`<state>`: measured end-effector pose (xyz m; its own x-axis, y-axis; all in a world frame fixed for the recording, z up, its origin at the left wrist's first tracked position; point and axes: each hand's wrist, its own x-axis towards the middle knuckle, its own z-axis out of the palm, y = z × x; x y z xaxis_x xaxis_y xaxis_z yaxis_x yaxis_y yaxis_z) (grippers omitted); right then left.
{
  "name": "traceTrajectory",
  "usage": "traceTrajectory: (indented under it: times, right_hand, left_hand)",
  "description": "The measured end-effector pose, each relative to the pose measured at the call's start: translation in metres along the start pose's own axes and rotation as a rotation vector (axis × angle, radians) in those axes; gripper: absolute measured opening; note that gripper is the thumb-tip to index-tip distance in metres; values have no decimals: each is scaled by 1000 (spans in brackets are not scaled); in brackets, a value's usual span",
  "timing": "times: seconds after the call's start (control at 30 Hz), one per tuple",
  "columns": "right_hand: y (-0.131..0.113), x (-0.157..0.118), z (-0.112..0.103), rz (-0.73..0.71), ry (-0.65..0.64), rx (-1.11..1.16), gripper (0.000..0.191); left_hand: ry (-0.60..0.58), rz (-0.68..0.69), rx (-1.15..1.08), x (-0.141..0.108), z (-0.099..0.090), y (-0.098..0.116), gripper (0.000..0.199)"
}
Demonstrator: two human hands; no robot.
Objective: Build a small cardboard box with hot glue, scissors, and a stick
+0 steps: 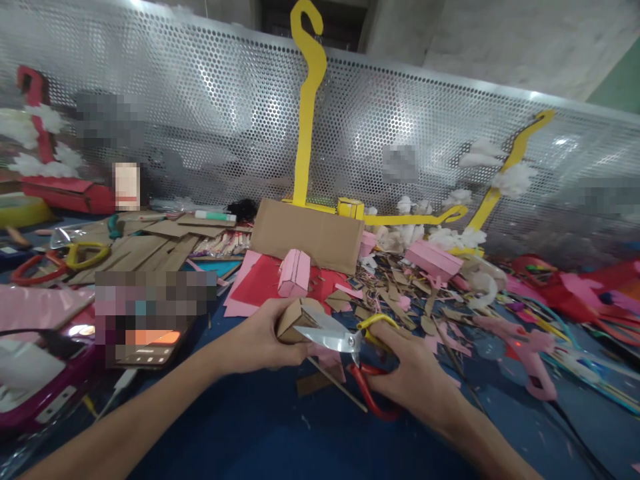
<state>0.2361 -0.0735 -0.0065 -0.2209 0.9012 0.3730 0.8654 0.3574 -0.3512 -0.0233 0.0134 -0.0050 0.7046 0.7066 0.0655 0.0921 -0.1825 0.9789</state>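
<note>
My left hand point(265, 337) is closed around a small brown cardboard box point(296, 319) near the middle of the view. Fingers of my right hand point(415, 367) are in the handles of a pair of scissors point(336, 339), one handle yellow and the other red. The blades point left and lie against the cardboard box, partly overlapping it. Just behind the box rests a pink paper-covered block point(294, 273) on red paper point(255, 281). Below the blades are a thin stick point(340, 385) and a cardboard scrap point(317, 383) on the blue table.
A leaning cardboard sheet point(307, 233) and a tall yellow hook shape point(307, 100) stand behind. Cardboard scraps point(400, 287) are strewn to the right, near a pink glue gun point(525, 350). At left lie a phone point(150, 343), a purple power strip point(55, 387) and other scissors point(43, 268).
</note>
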Motion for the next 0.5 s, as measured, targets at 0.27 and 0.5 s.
traceTrajectory:
  times: [0.27,0.5]
  right_hand:
    - [2,0,2,58,6,3,18]
    - [3,-1,2,141,78,7,31]
  left_hand:
    - [30,-34,17,-2,1,-5,42]
    - [29,-38,-53,-1,0,2,51]
